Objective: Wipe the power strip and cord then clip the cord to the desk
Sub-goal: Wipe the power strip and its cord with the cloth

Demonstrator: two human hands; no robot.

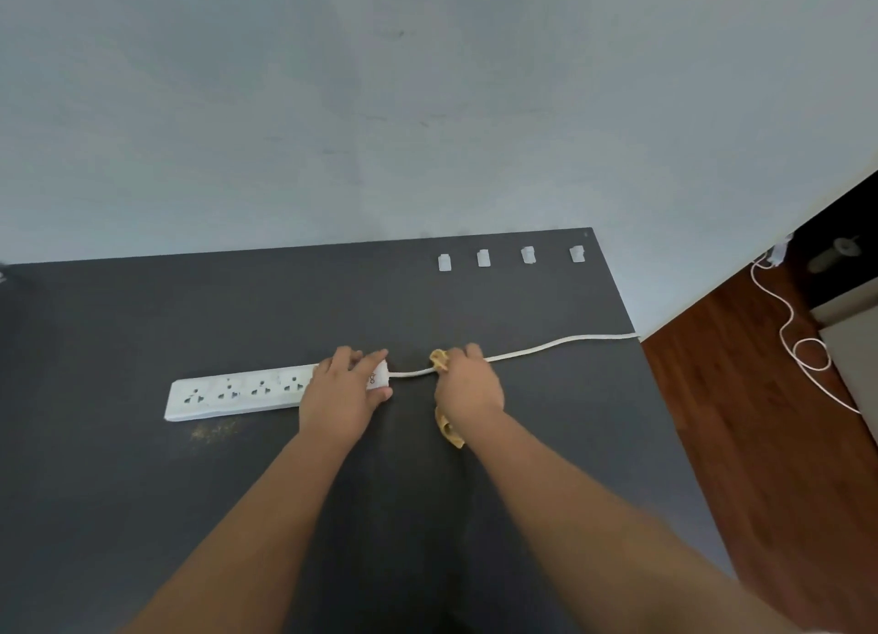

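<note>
White power strip (pixel 237 394), four sockets showing, flat on the dark table (pixel 522 443). Left hand (pixel 343 386) presses its cord end; right hand (pixel 468 386), grip closed, pinches a yellow cloth (pixel 449 431) around the white cord (pixel 546 347) just beside the strip.

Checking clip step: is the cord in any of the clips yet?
No. The cord runs off the desk's right edge, well apart from the four clips near the back edge.

head cam | looks forward-down (steeply) at desk (pixel 142 514) | close over hands | single view
</note>
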